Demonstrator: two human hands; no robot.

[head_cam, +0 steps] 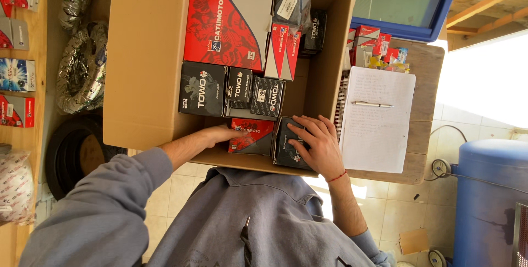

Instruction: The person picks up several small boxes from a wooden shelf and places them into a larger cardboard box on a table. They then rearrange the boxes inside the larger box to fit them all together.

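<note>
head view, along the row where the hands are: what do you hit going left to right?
Black round tray on the floor → left hand → red box → black box → right hand → spiral notebook → blue tank.

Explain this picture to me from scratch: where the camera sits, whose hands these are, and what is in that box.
There is one picture, taken by a camera worn on a person's head and looking down, so you see their own grey sleeves and two bare hands. No machine is involved. Both hands reach into a big open cardboard box packed with smaller cartons. The left hand touches a red carton at the near edge. The right hand, with a red thread at the wrist, lies flat on a black carton beside it. Neither carton is lifted. Further in sit more black cartons and a large red and grey box. Right of the box, a spiral notebook with a pen lies on a wooden table.
</note>
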